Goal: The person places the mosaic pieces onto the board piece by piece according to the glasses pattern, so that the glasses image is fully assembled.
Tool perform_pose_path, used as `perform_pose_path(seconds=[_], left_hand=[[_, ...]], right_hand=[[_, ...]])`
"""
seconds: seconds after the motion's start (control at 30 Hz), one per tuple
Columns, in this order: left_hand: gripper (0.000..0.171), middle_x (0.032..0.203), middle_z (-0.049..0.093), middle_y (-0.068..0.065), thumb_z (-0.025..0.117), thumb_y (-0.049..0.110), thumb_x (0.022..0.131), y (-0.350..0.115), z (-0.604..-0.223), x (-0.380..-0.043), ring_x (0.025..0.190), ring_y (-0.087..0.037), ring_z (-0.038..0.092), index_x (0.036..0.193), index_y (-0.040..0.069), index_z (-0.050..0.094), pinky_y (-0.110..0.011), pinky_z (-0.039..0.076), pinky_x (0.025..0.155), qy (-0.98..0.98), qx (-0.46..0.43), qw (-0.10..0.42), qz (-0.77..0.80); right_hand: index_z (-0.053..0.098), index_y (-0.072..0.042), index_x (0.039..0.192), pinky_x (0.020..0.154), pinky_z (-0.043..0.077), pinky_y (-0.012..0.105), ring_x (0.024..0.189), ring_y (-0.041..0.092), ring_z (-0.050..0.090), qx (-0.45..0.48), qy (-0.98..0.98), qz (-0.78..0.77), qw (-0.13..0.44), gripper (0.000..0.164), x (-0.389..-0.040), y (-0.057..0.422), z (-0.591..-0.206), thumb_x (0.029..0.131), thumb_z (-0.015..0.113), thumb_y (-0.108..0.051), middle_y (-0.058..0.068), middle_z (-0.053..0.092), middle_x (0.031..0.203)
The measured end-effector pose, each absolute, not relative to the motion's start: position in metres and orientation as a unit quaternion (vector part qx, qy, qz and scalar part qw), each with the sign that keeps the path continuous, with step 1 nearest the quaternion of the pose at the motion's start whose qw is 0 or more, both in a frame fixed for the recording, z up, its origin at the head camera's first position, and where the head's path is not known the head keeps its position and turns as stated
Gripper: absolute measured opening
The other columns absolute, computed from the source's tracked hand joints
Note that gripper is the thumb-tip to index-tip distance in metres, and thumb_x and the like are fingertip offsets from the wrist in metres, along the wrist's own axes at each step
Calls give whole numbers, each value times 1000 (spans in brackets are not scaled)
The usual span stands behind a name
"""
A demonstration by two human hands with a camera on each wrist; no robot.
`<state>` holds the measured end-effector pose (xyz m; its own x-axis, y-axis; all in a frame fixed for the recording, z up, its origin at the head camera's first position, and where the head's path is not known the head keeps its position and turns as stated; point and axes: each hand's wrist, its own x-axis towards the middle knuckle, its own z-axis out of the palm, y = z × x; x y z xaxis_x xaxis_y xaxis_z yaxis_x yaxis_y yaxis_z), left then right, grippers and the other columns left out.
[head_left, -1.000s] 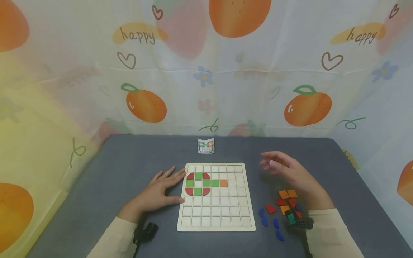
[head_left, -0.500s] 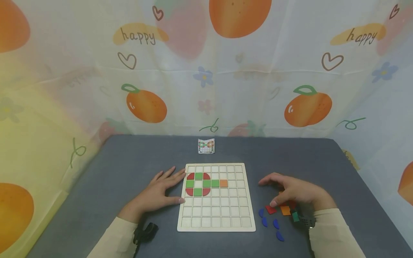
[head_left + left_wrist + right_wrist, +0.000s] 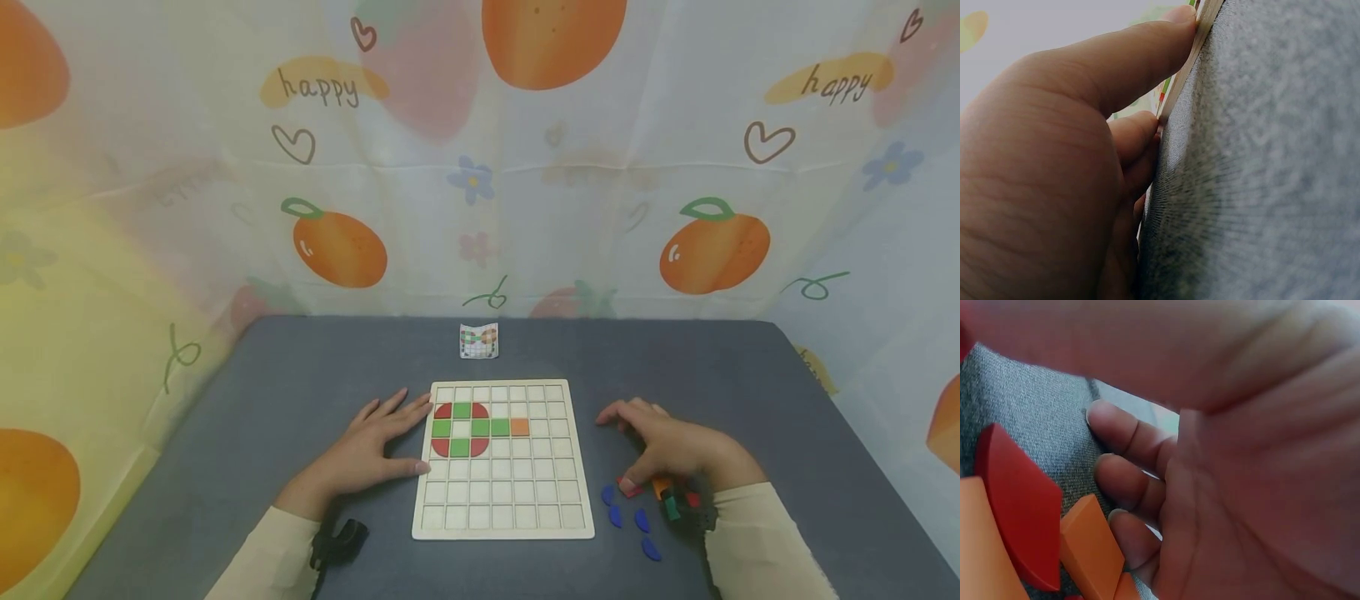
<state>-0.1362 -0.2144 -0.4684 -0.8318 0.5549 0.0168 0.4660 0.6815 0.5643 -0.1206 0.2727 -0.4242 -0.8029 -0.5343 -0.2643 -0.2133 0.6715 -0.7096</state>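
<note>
My left hand (image 3: 363,450) lies with spread fingers against the left edge of a pale wooden grid board (image 3: 521,492). In the left wrist view its thumb (image 3: 1147,53) touches the board's side. On the grid, red quarter-round and green square tiles (image 3: 499,427) form a ring with a tail ending in an orange square tile (image 3: 520,427). Over the loose pieces right of the board hovers my right hand (image 3: 678,450), thumb at a red quarter-round tile (image 3: 634,492), index finger apart from it. Below its fingers, another red tile (image 3: 1019,506) and orange tiles (image 3: 1091,544) show in the right wrist view.
Several blue half-round tiles (image 3: 616,516) lie between the board and my right sleeve (image 3: 765,542). A green tile (image 3: 672,507) sits beside the wrist strap. Behind the board stands a small pattern card (image 3: 478,341). A printed curtain (image 3: 555,242) hangs beyond the grey table (image 3: 337,350).
My right hand has come down toward the loose tiles and then shifted slightly left, its thumb reaching a red tile. The left hand and the tiles on the board stay put.
</note>
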Motion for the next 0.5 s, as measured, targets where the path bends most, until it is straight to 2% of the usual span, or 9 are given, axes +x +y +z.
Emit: perform_pose_path(seconds=[0.37, 0.5], left_hand=[[98, 175, 34, 5, 82, 61, 92, -214, -469, -136, 164, -37, 15, 171, 20, 40, -68, 3, 125, 914, 277, 81, 285], [98, 175, 34, 5, 82, 61, 92, -214, -468, -136, 164, -37, 15, 171, 21, 40, -68, 3, 125, 915, 275, 81, 285]], right_hand=[[58, -16, 142, 94, 43, 51, 113, 30, 43, -198, 890, -337, 233, 85, -120, 269, -422, 73, 105, -27, 7, 49, 121], [59, -16, 141, 93, 42, 50, 111, 29, 43, -196, 892, -338, 228, 78, -120, 268, -421, 77, 102, -28, 7, 49, 118]])
